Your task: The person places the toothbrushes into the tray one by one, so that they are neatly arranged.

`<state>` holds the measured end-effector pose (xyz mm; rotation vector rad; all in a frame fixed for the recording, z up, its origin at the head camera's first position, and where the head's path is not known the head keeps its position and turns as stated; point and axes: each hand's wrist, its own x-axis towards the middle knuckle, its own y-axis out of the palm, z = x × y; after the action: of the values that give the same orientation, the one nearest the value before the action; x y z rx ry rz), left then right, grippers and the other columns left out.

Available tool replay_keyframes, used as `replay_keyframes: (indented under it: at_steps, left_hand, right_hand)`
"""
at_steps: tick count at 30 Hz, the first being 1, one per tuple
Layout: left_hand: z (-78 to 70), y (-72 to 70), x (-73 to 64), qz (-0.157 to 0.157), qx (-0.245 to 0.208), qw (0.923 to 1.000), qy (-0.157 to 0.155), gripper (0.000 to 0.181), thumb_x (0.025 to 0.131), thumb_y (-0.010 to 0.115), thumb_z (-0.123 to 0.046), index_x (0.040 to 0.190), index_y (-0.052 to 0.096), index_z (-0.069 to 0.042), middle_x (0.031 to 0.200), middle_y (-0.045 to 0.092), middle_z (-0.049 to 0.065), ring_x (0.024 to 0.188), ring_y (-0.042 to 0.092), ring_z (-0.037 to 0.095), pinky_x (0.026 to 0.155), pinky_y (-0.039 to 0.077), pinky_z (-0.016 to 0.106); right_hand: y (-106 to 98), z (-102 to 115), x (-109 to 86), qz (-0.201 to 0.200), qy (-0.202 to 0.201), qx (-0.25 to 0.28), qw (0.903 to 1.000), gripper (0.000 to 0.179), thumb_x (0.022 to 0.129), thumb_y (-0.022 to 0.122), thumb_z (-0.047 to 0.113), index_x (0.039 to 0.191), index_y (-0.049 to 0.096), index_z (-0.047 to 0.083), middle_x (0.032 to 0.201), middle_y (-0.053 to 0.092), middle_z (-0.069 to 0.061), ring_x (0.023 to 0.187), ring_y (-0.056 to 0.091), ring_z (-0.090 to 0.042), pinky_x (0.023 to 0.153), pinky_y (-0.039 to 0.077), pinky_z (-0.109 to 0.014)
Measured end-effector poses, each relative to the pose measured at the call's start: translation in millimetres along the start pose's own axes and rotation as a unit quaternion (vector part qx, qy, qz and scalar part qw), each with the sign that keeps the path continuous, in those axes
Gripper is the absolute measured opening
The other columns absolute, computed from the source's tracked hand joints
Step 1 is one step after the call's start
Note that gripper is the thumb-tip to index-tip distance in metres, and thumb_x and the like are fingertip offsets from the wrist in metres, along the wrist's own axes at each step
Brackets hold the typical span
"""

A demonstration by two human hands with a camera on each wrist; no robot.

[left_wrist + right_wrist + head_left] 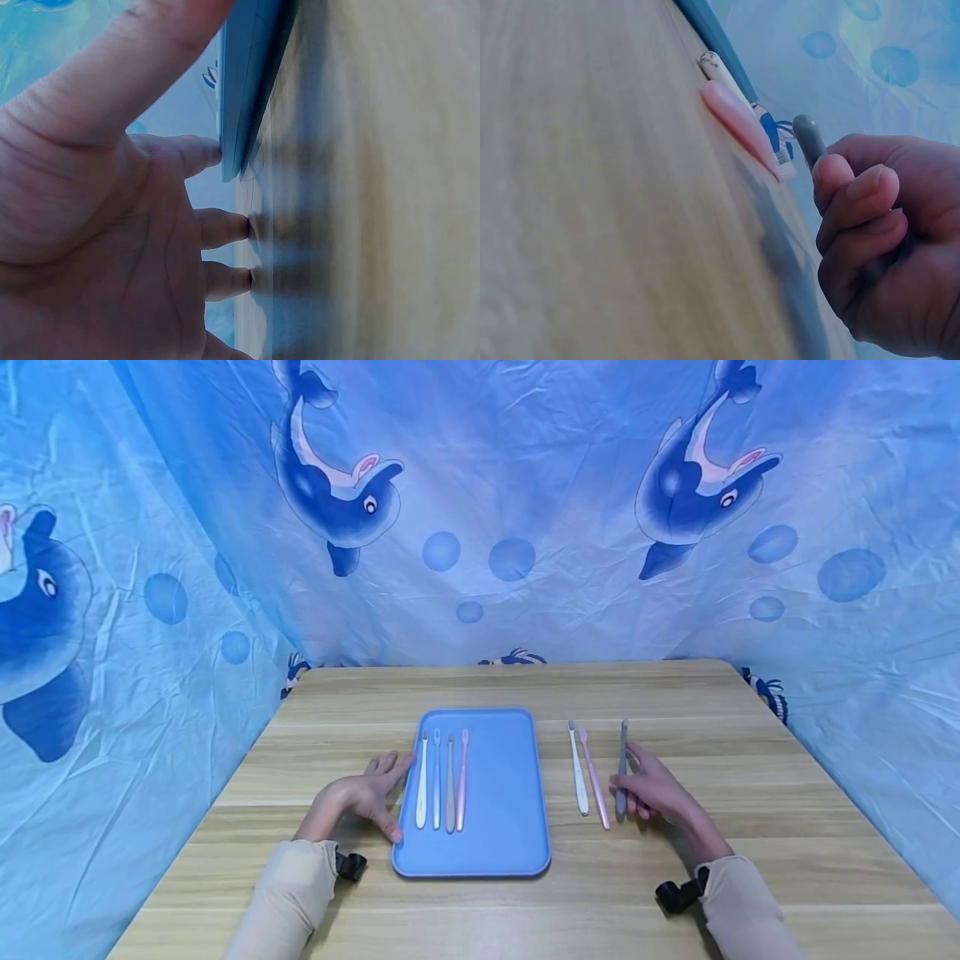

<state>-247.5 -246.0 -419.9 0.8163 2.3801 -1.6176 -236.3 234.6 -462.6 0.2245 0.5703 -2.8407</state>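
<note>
My right hand [654, 787] pinches a dark grey toothbrush [622, 770] between thumb and fingers; in the right wrist view the grey handle end [808, 136] sticks out past the fingertips, raised off the table. Just left of it lie a pink toothbrush [595, 779] and a white toothbrush [578, 770] on the wood. My left hand [366, 796] rests at the left edge of the blue tray [502, 852], thumb and fingers spread and touching its rim. Inside the tray, side by side on its left half, lie a cream toothbrush [422, 785], a blue toothbrush [437, 785], a grey toothbrush [450, 789] and a pink toothbrush [462, 785].
The wooden table [585, 910] runs back to a blue dolphin-print curtain [480, 485], which also hangs along both sides. Black wrist cameras [678, 895] are strapped on both sleeves. Bare tray surface shows to the right of the toothbrushes there.
</note>
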Motion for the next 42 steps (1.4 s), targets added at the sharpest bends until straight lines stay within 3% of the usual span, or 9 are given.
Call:
replay_keyframes:
  at_steps: [10, 27, 42]
  left_hand:
    - [0.4, 1.2, -0.4, -0.004, 0.001, 1.0, 0.004, 0.145, 0.055, 0.095, -0.05, 0.163, 0.004, -0.017, 0.168, -0.002, 0.026, 0.152, -0.007, 0.055, 0.115, 0.009, 0.079]
    - [0.1, 0.9, -0.8, -0.002, 0.002, 1.0, 0.005, 0.146, 0.054, 0.095, -0.05, 0.163, 0.004, -0.016, 0.168, -0.002, 0.026, 0.152, -0.007, 0.055, 0.115, 0.009, 0.079]
    - [0.0, 0.8, 0.0, -0.001, 0.003, 1.0, 0.004, 0.145, 0.055, 0.095, -0.051, 0.163, 0.004, -0.016, 0.168, -0.002, 0.026, 0.152, -0.007, 0.055, 0.115, 0.009, 0.078]
  right_hand:
    - [-2.8, 11.0, -5.2, -0.001, -0.002, 0.013, 0.9999, 0.086, 0.099, 0.057, 0.016, 0.162, -0.002, 0.01, 0.053, 0.057, 0.004, 0.038, 0.046, -0.005, 0.037, 0.038, -0.02]
    - [-5.4, 28.5, -8.3, -0.002, -0.018, 0.011, 0.9998, 0.086, 0.1, 0.057, 0.017, 0.162, -0.002, 0.009, 0.051, 0.054, 0.005, 0.036, 0.044, -0.006, 0.036, 0.036, -0.022]
    - [7.2, 47.6, -1.2, 0.012, -0.055, 0.028, 0.998, 0.085, 0.099, 0.056, 0.013, 0.162, -0.001, 0.008, 0.049, 0.053, 0.005, 0.035, 0.044, -0.006, 0.035, 0.034, -0.022]
